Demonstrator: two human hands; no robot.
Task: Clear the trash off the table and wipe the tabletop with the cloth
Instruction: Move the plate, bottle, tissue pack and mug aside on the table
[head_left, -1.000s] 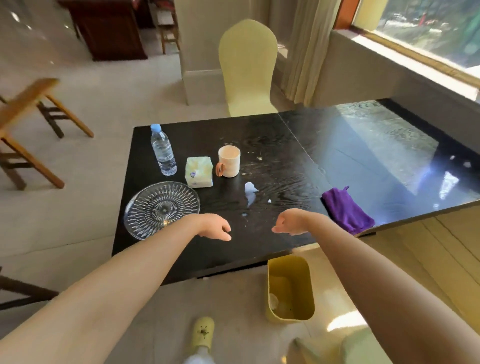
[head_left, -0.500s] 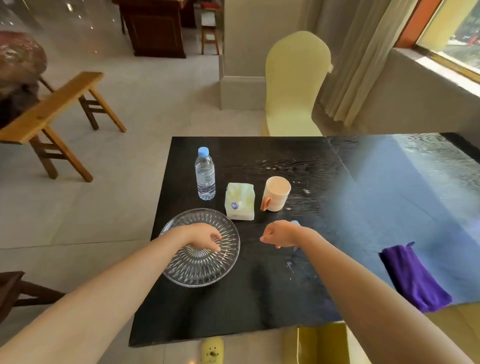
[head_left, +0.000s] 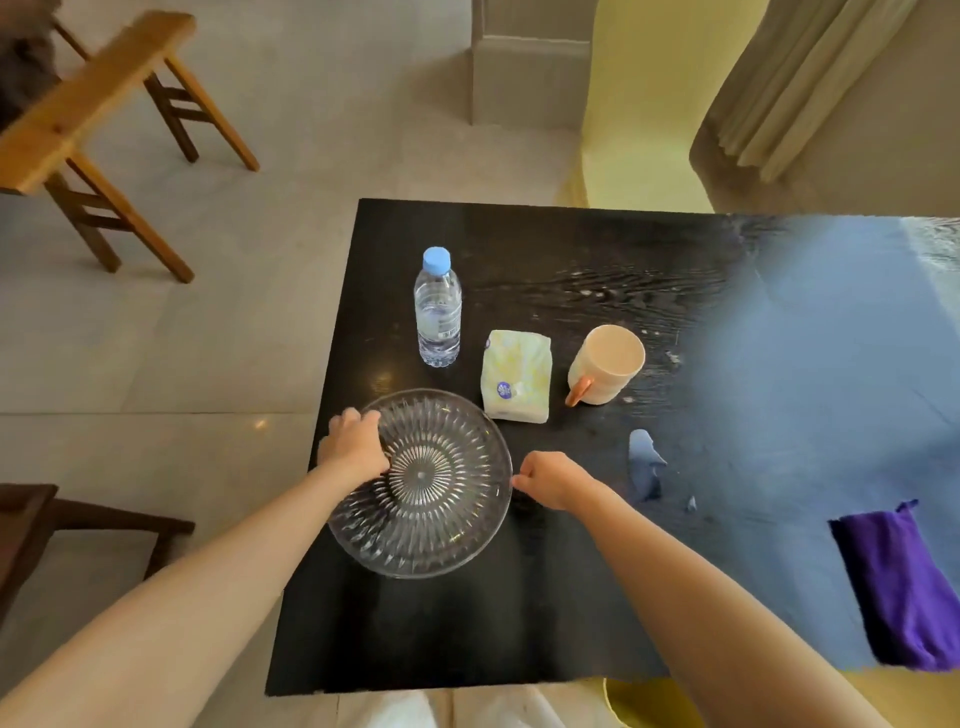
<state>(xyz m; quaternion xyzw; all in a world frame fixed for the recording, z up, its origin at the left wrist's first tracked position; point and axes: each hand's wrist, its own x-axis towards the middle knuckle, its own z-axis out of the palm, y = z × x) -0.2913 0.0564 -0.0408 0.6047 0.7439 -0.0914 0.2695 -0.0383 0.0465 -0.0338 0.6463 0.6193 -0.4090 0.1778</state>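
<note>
Lying at the tabletop's (head_left: 571, 597) 4 o'clock edge, the purple cloth (head_left: 904, 587) is untouched, with a paper scrap (head_left: 643, 452) nearer the middle. Left hand (head_left: 353, 447) curls over the glass dish's (head_left: 431, 499) 9 o'clock rim and right hand (head_left: 550, 478) pinches at 3 o'clock, probably to clear wiping room.

The surface (head_left: 571, 597) is black wood, lacquered glossy, its grain showing where window light glares off it. The plate (head_left: 421, 483) is clear cut glass, ribbed and sparkling. The bottle (head_left: 438, 317) is thin clear plastic with a smooth blue cap; the tissue pack (head_left: 516, 376) wears soft, slightly shiny film. The cup (head_left: 605, 364) looks matt (plastic or ceramic, hard to tell). The purple cloth (head_left: 904, 582) is plush and matt. The scrap (head_left: 644, 457) looks like thin white paper. The floor (head_left: 156, 364) is polished tile; the stool (head_left: 93, 98) is bare, satin-finished wood.
</note>
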